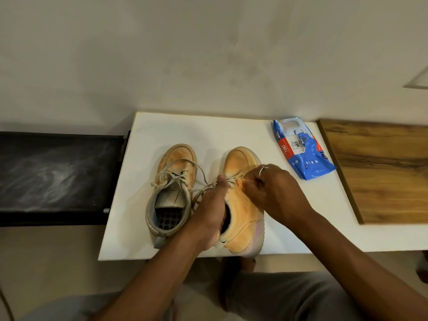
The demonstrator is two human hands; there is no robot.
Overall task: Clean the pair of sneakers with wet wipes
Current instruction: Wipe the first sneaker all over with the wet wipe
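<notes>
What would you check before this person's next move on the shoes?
1. Gripped sneaker steadied by left hand at its opening: ok.
2. Wipe in right hand: cannot tell; curled fingers hide it.
3. Wipes pack on the white table, beside the shoes: ok.
4. Laces clear of the wiping area: not ok, they lie loose.
5. Other sneaker flat on table: ok.

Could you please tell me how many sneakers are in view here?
2. The left sneaker stands free on the white board; the right sneaker is beside it, gripped by the left hand, with the right hand pinching its laces. No others show.
</notes>
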